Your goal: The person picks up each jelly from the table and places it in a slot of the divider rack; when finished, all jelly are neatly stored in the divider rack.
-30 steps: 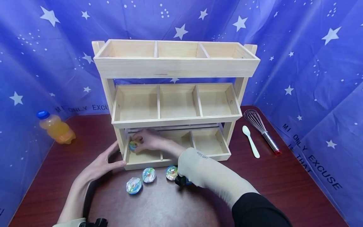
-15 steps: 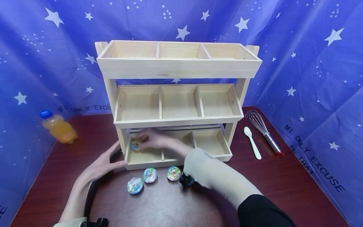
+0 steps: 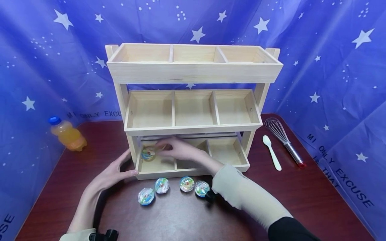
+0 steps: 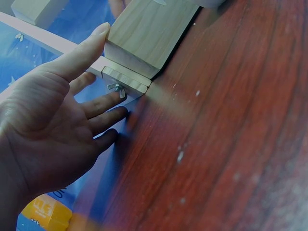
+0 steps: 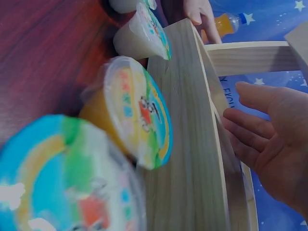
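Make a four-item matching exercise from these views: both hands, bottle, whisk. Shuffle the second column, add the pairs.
1. Left hand
2. Whisk
3. Right hand
4. Bottle

A. Over the bottom tier, beside the cup in it
B. Topped with a blue cap
C. At the lower left corner of the rack
D. Lying beside the spoon

Pairs: 1-C, 2-D, 3-A, 4-B
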`<action>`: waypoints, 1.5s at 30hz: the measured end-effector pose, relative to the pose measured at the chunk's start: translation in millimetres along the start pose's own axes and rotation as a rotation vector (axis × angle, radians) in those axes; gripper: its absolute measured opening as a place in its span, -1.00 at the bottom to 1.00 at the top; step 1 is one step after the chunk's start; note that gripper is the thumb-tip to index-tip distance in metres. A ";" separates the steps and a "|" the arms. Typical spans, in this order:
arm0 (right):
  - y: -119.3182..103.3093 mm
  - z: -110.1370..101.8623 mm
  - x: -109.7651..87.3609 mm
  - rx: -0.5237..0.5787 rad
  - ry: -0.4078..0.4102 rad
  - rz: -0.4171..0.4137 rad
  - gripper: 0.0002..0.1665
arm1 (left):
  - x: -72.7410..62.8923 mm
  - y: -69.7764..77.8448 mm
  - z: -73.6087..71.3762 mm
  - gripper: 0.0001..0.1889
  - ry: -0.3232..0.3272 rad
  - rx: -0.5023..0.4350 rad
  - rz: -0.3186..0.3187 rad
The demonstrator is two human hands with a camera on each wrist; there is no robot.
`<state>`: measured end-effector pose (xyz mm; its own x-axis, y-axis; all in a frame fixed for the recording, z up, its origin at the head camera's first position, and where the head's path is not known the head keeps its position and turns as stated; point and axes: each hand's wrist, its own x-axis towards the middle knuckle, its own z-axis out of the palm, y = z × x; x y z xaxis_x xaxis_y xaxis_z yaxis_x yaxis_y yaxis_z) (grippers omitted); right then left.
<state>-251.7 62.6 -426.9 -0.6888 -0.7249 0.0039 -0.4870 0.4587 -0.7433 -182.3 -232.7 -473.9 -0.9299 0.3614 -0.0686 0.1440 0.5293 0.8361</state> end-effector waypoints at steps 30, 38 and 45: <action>7.9 -20.0 -101.0 0.147 0.300 -0.038 -0.57 | 0.9 -3.7 1.2 0.07 -0.008 -0.041 -0.013; 11.6 -20.5 -124.9 0.120 0.311 -0.047 -0.64 | 2.9 -4.3 2.7 0.05 -0.013 -0.075 0.000; 14.7 -19.6 -145.1 0.083 0.329 -0.111 -0.67 | 0.1 -5.0 1.9 0.04 -0.011 -0.084 -0.009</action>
<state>-169.4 184.6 -425.3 -0.7766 -0.5578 0.2927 -0.5325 0.3330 -0.7782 -182.4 -233.8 -479.1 -0.9271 0.3659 -0.0820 0.1065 0.4666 0.8780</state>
